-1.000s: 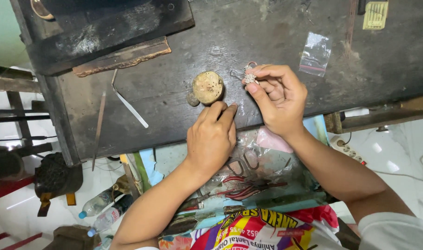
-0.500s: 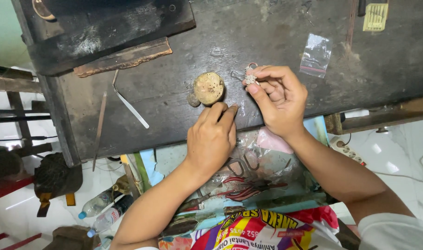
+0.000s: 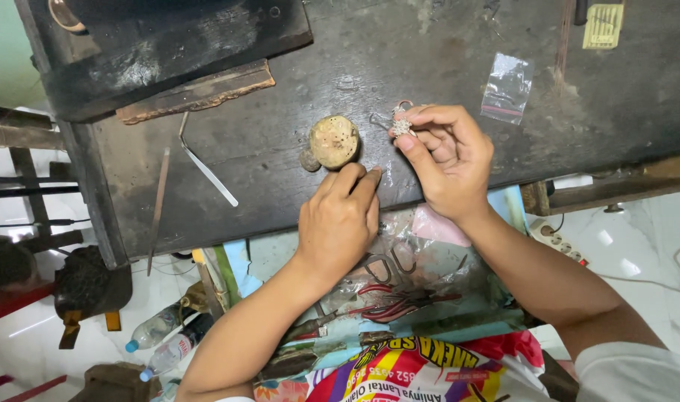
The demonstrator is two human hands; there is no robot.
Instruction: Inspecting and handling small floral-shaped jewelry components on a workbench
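Observation:
My right hand (image 3: 448, 160) pinches a small sparkling silver ring (image 3: 402, 125) between thumb and forefinger, just above the dark wooden workbench (image 3: 399, 52). My left hand (image 3: 340, 223) rests at the bench's front edge, fingers together, fingertips touching the wood just below a round tan wooden knob (image 3: 333, 141). I cannot tell whether the left fingers pinch anything. A thin wire loop (image 3: 379, 119) lies on the bench beside the ring.
A small clear plastic bag (image 3: 507, 86) lies right of my hand. Bent metal tweezers (image 3: 204, 164) and a thin rod (image 3: 158, 208) lie at left, below a wooden block (image 3: 198, 91). An open drawer (image 3: 399, 290) under the bench holds pliers. Plastic bottles (image 3: 165, 339) lie on the floor.

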